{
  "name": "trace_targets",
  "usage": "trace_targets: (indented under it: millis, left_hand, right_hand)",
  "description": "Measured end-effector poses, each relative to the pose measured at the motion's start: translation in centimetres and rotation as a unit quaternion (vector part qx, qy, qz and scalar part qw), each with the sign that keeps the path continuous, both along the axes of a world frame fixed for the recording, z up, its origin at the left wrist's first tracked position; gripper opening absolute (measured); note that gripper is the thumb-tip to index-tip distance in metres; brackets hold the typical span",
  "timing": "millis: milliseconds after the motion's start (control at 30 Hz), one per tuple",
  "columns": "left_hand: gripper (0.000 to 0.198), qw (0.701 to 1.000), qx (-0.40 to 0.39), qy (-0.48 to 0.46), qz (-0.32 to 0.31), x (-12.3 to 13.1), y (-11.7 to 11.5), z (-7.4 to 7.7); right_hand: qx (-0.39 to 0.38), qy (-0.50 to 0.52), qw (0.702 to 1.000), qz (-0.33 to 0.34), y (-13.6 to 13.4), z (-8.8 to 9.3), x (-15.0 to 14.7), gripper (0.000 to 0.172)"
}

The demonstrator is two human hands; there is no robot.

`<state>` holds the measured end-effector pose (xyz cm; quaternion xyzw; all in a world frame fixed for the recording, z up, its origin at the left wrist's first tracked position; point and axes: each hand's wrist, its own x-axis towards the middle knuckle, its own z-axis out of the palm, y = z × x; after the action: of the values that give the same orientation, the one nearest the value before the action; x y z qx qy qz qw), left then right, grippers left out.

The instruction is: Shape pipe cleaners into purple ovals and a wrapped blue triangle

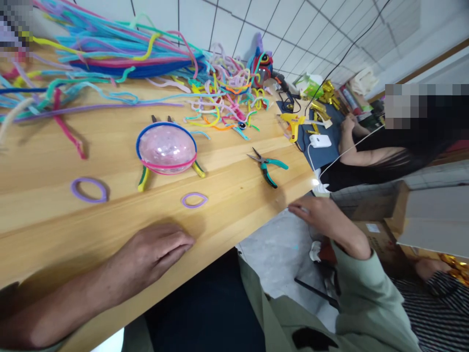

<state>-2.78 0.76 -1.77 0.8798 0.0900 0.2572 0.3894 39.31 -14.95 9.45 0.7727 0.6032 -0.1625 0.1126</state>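
My left hand (156, 252) rests on the wooden table with its fingers folded together, and no object shows in it. Just beyond it lies a small purple pipe-cleaner loop (194, 200), and a larger purple loop (89, 189) is farther left. My right hand (317, 213) is at the table's front edge, its fingers drawn close together around nothing visible. Teal-handled needle-nose pliers (269, 166) lie partly open near that hand, untouched. Between the loops and the back stands a clear pinkish dome (166, 146), rimmed in blue and pink, on yellow-green legs.
Long pipe cleaners (120, 46) are heaped along the tiled wall, with a tangle of short pieces (227, 100) beside them. A yellow glue gun (293, 124) and a white device with a cable (320, 141) lie rightward. Another person's arm (361, 151) rests there. Cardboard boxes (381, 239) stand below.
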Motion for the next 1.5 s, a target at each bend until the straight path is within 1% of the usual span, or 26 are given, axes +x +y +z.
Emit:
trace_targets:
  millis: [33,100,167,233,300,367,433,500,600,700,867,967,1067,1167,1267,1333,1400,1467,1500]
  left_hand:
    - [0.016,1.000,0.001,-0.001,0.001,0.0,0.0,0.0]
    - [0.016,1.000,0.002,-0.003,0.004,0.0,0.0,-0.1]
    - [0.016,1.000,0.007,0.000,0.005,-0.1,0.0,-0.2]
    - [0.016,1.000,0.019,0.005,0.008,-0.1,0.0,-0.3]
    - [0.016,1.000,0.026,0.009,0.009,-0.1,-0.1,-0.3]
    - [0.016,1.000,0.023,0.008,0.007,-0.1,0.0,-0.2]
    - [0.016,1.000,0.016,0.004,0.004,0.0,0.0,-0.1]
    - [0.016,1.000,0.011,0.003,0.004,0.1,0.0,0.1]
    - [0.016,1.000,0.010,0.007,0.003,0.1,0.0,0.2]
    - [0.017,1.000,0.015,0.004,0.001,0.1,0.0,0.3]
    - [0.021,0.999,0.032,0.006,0.003,0.1,0.1,0.4]
    - [0.024,0.999,0.039,0.008,0.005,0.2,0.1,0.5]
    - [0.026,0.999,0.039,0.008,0.007,0.3,0.1,0.6]
    - [0.026,0.999,0.033,0.007,0.006,0.3,0.1,0.6]
    - [0.026,0.999,0.031,0.009,0.006,0.2,0.0,0.5]
    - [0.028,0.999,0.033,0.014,0.008,0.1,0.0,0.4]
    - [0.029,0.999,0.032,0.021,0.010,0.0,0.0,0.3]
    - [0.029,0.999,0.033,0.021,0.008,0.0,0.0,0.2]
    - [0.029,0.999,0.034,0.018,0.007,0.0,0.0,0.3]
  right_hand:
    - [0.047,0.007,0.999,-0.013,1.3,0.2,0.7,0.032]
    - [0.135,0.022,0.990,-0.028,4.8,0.2,2.2,0.030]
    - [0.194,0.014,0.980,-0.035,9.3,-0.5,3.9,0.028]
    - [0.239,0.005,0.970,-0.042,14.3,-1.6,5.6,0.027]
    - [0.256,0.006,0.966,-0.044,19.2,-3.0,6.9,0.027]
    - [0.260,-0.002,0.965,-0.046,23.2,-4.3,7.7,0.027]
    - [0.253,0.000,0.966,-0.053,26.1,-5.5,7.9,0.026]
    - [0.249,0.006,0.967,-0.058,27.8,-6.4,7.8,0.024]
    - [0.265,0.011,0.962,-0.060,28.5,-7.3,7.5,0.022]
    - [0.278,0.009,0.960,-0.044,28.0,-7.5,7.2,0.020]
    - [0.248,-0.011,0.969,-0.004,27.3,-7.5,6.3,0.022]
    - [0.252,-0.008,0.968,-0.007,27.6,-7.8,5.9,0.024]
    - [0.260,-0.010,0.965,-0.012,28.1,-8.2,5.5,0.020]
    - [0.269,-0.031,0.962,-0.019,28.8,-8.7,5.2,0.017]
    - [0.260,-0.057,0.963,-0.037,29.5,-8.9,4.8,0.019]
    - [0.247,-0.059,0.966,-0.049,29.7,-8.8,4.8,0.016]
    - [0.247,-0.041,0.967,-0.051,29.5,-8.3,5.0,0.012]
    - [0.271,-0.001,0.961,-0.045,28.3,-7.6,5.5,0.013]
    - [0.289,0.026,0.956,-0.040,27.3,-7.1,5.8,0.014]
